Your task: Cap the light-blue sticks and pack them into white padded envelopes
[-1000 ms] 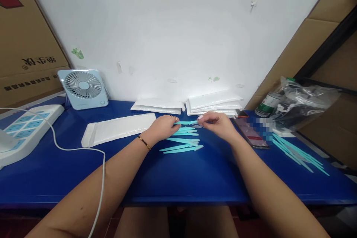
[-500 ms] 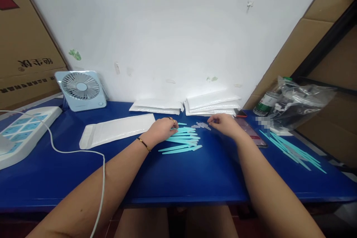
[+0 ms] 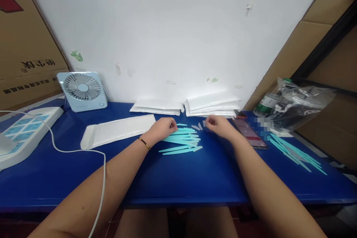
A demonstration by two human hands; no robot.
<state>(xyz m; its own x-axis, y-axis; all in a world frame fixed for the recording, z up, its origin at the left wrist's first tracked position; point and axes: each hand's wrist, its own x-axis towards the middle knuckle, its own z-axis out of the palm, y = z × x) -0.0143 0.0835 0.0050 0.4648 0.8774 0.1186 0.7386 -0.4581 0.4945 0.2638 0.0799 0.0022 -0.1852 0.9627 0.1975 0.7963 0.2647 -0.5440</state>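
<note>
Several teal eyebrow razors [image 3: 182, 142] lie in a loose row at the middle of the blue table. Over their far left end, my left hand [image 3: 164, 128] is closed, and the tip of one teal razor [image 3: 182, 124] sticks out past its fingers. To the right of the row are a few small translucent blade caps [image 3: 196, 126]. My right hand [image 3: 219, 125] pinches one of these caps [image 3: 204, 123] between thumb and fingertips. How far the left fingers wrap the razor is partly hidden.
White padded mailers [image 3: 212, 105] are stacked by the wall, and another mailer [image 3: 119, 130] lies left. A phone [image 3: 252, 134], a bottle in a plastic bag [image 3: 295, 108] and more teal razors [image 3: 298, 152] are right. Left are a fan [image 3: 83, 89], a power strip [image 3: 30, 130] and a white cable [image 3: 103, 178].
My right hand has shifted slightly left and closed on a translucent cap, pulling it from the small cluster. The caps lie differently. My left hand has barely moved.
</note>
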